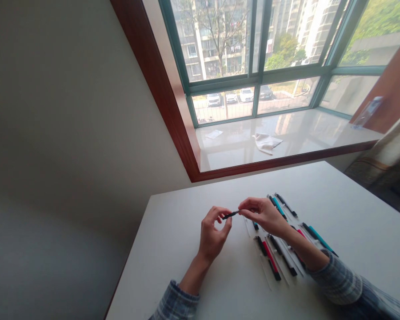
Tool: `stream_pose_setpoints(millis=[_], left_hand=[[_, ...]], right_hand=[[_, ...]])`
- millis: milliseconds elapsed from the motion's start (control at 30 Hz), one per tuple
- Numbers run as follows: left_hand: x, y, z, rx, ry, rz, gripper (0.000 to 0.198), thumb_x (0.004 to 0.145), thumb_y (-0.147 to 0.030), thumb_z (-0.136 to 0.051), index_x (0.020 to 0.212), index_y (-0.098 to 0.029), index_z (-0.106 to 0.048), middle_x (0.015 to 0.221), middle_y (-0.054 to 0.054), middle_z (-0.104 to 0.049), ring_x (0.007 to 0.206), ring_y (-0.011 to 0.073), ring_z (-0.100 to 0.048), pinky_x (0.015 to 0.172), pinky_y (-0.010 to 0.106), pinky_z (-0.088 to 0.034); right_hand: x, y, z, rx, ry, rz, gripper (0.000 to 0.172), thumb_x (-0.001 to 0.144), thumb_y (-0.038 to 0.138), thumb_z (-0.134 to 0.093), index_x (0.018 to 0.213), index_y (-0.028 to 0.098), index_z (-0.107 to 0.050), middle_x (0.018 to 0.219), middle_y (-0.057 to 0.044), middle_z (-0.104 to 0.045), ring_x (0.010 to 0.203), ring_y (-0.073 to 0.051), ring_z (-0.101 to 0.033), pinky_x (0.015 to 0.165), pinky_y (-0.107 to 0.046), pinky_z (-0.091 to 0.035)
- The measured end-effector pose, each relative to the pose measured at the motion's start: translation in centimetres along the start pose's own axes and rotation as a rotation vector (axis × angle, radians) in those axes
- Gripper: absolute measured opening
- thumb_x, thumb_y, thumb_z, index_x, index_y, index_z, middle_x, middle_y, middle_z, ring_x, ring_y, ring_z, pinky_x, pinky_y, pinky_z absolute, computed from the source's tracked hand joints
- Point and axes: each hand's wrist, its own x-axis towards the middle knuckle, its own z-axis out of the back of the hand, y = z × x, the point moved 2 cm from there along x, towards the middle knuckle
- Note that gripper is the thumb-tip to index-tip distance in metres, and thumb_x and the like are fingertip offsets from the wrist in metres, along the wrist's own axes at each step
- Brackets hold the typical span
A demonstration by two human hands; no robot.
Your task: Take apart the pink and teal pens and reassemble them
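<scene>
Above the white table, my left hand (213,233) is closed in a pinch on a short black pen part (230,215), thumb below and fingers above. The part tilts slightly up to the right and narrows to a thin end. My right hand (266,216) pinches that thin end between thumb and forefinger; whether it is a separate small piece I cannot tell. Below and beside my right forearm lie several pen parts: a red barrel (269,253), black barrels (282,255), a teal barrel (322,239) and thin whitish refills (266,272). My right arm hides some of them.
The white table (166,249) meets a wall (70,133) at the left. Behind it is a window sill (233,153) with a crumpled white cloth (267,143), a flat paper (214,134) and a clear bottle (368,113). A curtain (383,155) hangs at the right.
</scene>
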Motion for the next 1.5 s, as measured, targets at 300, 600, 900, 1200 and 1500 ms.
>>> stream_pose_setpoints(millis=[300,600,900,1200,1500], left_hand=[[-0.05,-0.08,-0.08,-0.01,-0.008,0.012,0.007,0.089,-0.02,-0.064,0.092,-0.022,-0.069,0.091,0.003,-0.07,0.08,0.0174,-0.062,0.071,0.03,-0.049],[-0.12,-0.12,-0.04,-0.008,0.006,0.018,0.007,0.089,-0.021,-0.064,0.093,-0.023,-0.07,0.093,0.003,-0.071,0.082,0.0179,-0.063,0.071,0.03,-0.05],[-0.12,-0.19,-0.06,-0.019,0.009,0.017,0.006,0.088,-0.022,-0.065,0.092,-0.023,-0.07,0.091,0.003,-0.07,0.079,0.0175,-0.063,0.07,0.03,-0.05],[-0.14,0.01,-0.12,0.0,0.009,0.015,0.007,0.089,-0.022,-0.065,0.092,-0.023,-0.071,0.092,0.004,-0.072,0.08,0.0181,-0.063,0.07,0.03,-0.05],[-0.23,0.01,-0.15,-0.026,0.017,0.054,0.008,0.09,-0.024,-0.065,0.094,-0.023,-0.072,0.091,0.003,-0.073,0.079,0.018,-0.063,0.072,0.031,-0.05]], right_hand=[[-0.07,0.09,0.14,-0.027,-0.004,0.002,0.026,0.089,0.043,-0.069,0.097,0.018,-0.075,0.087,-0.005,-0.077,0.081,-0.019,-0.069,0.074,-0.03,-0.055],[-0.27,0.02,0.12,-0.029,-0.001,0.001,0.024,0.09,0.041,-0.068,0.098,0.019,-0.075,0.087,-0.004,-0.076,0.08,-0.018,-0.069,0.073,-0.029,-0.053],[-0.28,0.14,0.07,-0.049,0.003,0.0,0.024,0.091,0.042,-0.067,0.097,0.019,-0.074,0.087,-0.005,-0.077,0.08,-0.019,-0.069,0.074,-0.03,-0.054],[-0.42,0.38,0.12,-0.216,-0.039,0.052,0.022,0.093,0.041,-0.064,0.093,0.021,-0.074,0.082,-0.002,-0.075,0.075,-0.017,-0.067,0.07,-0.029,-0.05],[-0.64,0.27,0.13,-0.24,-0.049,0.118,0.018,0.091,0.04,-0.068,0.094,0.023,-0.073,0.086,-0.001,-0.074,0.077,-0.016,-0.066,0.071,-0.028,-0.052]])
